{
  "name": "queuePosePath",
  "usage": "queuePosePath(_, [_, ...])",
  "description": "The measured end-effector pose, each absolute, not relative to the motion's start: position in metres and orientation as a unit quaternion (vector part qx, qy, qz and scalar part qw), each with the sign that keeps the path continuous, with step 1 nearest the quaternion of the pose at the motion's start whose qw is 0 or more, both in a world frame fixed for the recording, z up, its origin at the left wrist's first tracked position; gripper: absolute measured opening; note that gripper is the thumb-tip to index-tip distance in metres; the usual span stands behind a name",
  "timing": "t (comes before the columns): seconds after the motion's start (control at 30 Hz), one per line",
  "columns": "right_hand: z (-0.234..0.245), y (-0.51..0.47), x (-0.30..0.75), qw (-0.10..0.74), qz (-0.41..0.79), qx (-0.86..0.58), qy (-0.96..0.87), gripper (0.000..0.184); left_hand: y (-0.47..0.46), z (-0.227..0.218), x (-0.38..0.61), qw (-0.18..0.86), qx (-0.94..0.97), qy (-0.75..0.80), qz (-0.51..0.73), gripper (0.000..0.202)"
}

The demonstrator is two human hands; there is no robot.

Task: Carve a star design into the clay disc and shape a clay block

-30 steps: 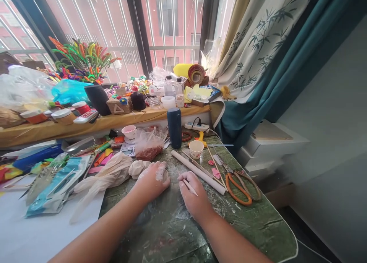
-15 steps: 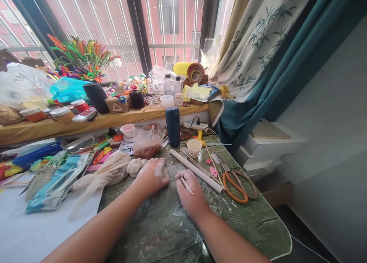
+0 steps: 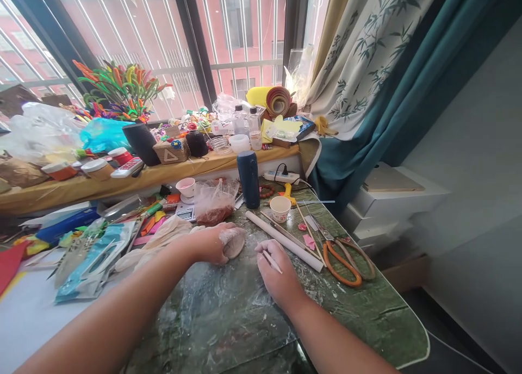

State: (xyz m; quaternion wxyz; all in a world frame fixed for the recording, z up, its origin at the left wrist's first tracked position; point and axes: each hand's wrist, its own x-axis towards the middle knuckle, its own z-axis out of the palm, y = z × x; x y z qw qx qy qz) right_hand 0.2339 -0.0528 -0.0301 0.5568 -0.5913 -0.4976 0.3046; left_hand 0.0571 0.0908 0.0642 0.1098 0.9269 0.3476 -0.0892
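Observation:
My left hand (image 3: 214, 244), dusted with white, is closed around the edge of a flat, rounded piece of pale clay (image 3: 235, 245) at the table's middle. Just right of it, my right hand (image 3: 278, 276) pinches a short white stick (image 3: 272, 262), apart from the clay. Beyond my right hand lies a long white rolling rod (image 3: 285, 241) with thin wooden sticks beside it. A thin translucent plastic bag (image 3: 163, 234) lies behind my left forearm. My left hand covers part of the clay.
Orange-handled scissors (image 3: 341, 262) and pink scraps (image 3: 309, 242) lie to the right. A paper cup (image 3: 280, 208), a dark blue bottle (image 3: 248, 179) and a bag of reddish-brown material (image 3: 214, 206) stand farther back. At left are blue packets (image 3: 98, 260); a cluttered windowsill (image 3: 163, 173) runs behind.
My left hand has turned and shows the rounded clay more plainly. The pale lump beside the plastic bag is now hidden behind that hand. My right hand still pinches the stick; the view has shifted slightly.

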Motion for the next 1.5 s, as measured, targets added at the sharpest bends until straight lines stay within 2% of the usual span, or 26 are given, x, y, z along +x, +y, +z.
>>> queuePosePath(0.1, [-0.030, -0.053, 0.234, 0.551, 0.307, -0.596, -0.498, 0.016, 0.099, 0.063, 0.061, 0.127, 0.935, 0.311, -0.116, 0.099])
queuePosePath(0.23, [-0.030, -0.053, 0.235, 0.552, 0.303, -0.596, -0.498, 0.015, 0.101, 0.055, 0.061, 0.120, 0.940, 0.311, -0.067, 0.091])
queuePosePath(0.4, [-0.032, -0.052, 0.234, 0.562, 0.290, -0.590, -0.502, 0.016, 0.098, 0.046, 0.063, 0.090, 0.931, 0.351, -0.045, 0.081])
queuePosePath(0.53, [-0.032, -0.052, 0.234, 0.561, 0.299, -0.589, -0.499, 0.016, 0.101, 0.044, 0.067, 0.087, 0.940, 0.326, -0.042, 0.075])
queuePosePath(1.0, [-0.031, -0.051, 0.234, 0.554, 0.316, -0.594, -0.491, 0.015, 0.110, 0.039, 0.078, 0.059, 0.941, 0.331, -0.028, 0.073])
queuePosePath(1.33, [-0.026, -0.052, 0.235, 0.545, 0.332, -0.593, -0.490, 0.015, 0.116, 0.046, 0.087, 0.121, 0.927, 0.348, -0.069, 0.092])
queuePosePath(1.4, [-0.026, -0.051, 0.236, 0.546, 0.333, -0.591, -0.491, 0.014, 0.116, 0.050, 0.090, 0.154, 0.913, 0.373, -0.061, 0.089])
queuePosePath(1.5, [-0.026, -0.052, 0.235, 0.543, 0.334, -0.594, -0.491, 0.015, 0.121, 0.057, 0.090, 0.211, 0.887, 0.407, -0.058, 0.072])
